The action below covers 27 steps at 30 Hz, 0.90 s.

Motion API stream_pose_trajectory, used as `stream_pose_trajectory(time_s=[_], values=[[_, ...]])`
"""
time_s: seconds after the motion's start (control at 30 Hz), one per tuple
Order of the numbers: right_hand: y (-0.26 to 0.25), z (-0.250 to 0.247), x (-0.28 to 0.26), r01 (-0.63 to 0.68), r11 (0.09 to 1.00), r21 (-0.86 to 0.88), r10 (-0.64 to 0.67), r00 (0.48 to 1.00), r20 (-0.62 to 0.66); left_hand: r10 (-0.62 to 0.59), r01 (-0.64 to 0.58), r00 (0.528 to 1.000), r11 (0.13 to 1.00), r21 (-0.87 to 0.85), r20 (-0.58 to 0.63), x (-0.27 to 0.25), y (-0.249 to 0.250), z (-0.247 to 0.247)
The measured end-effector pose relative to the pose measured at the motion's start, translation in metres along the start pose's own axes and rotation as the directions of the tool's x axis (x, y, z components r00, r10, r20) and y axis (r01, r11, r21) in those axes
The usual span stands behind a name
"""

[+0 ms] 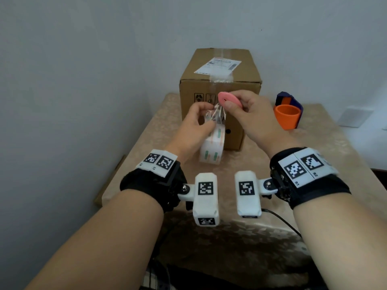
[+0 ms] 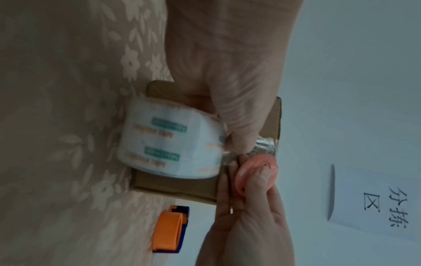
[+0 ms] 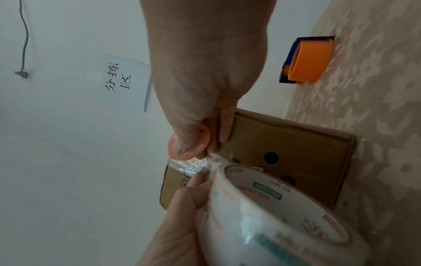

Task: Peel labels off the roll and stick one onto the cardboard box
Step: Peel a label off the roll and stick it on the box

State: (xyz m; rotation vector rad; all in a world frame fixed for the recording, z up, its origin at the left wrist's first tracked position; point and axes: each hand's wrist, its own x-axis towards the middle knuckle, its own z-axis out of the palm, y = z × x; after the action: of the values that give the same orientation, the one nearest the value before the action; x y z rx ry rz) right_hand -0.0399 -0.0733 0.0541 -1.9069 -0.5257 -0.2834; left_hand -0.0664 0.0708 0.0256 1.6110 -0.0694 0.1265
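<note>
Gripping roll (image 1: 210, 147) in left hand (image 1: 194, 122), right hand (image 1: 249, 114) pinching pink disc (image 1: 229, 99), cardboard box (image 1: 219, 80) taped shut

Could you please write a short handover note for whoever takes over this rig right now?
Left hand: holds the roll up off the table and pinches its crumpled free end.
Right hand: grips a pink disc and also pinches that free end.
Box: upright on the table behind both hands, taped shut, one printed label already on top.
Orange dispenser: to the right of the box, untouched.
Done: free end lifted.
Left: peel a piece off, stick it on the box.
</note>
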Motion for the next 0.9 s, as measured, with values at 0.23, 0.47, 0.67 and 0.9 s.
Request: stream_pose_trajectory(time_s=[0.23,0.47,0.67,0.9], values=[[-0.013,-0.011,-0.004,0.05,0.958,-0.281,0.002,0.983,0.182,-0.056,0.055,0.982,0.998,-0.01,-0.181,0.002,-0.004,0.001],[-0.019,-0.008,-0.007,0.15,0.85,-0.505,0.002,0.957,0.289,-0.12,0.124,0.966,0.992,0.003,-0.228,0.005,-0.003,0.003],[-0.011,0.002,-0.012,0.133,0.831,-0.54,-0.02,0.978,0.21,-0.157,0.162,0.96,0.987,0.004,-0.231,0.002,-0.005,0.004],[-0.008,0.009,-0.013,0.176,0.808,-0.562,-0.113,0.983,0.145,-0.224,0.219,0.966,0.974,-0.056,-0.129,0.001,-0.001,-0.003]])
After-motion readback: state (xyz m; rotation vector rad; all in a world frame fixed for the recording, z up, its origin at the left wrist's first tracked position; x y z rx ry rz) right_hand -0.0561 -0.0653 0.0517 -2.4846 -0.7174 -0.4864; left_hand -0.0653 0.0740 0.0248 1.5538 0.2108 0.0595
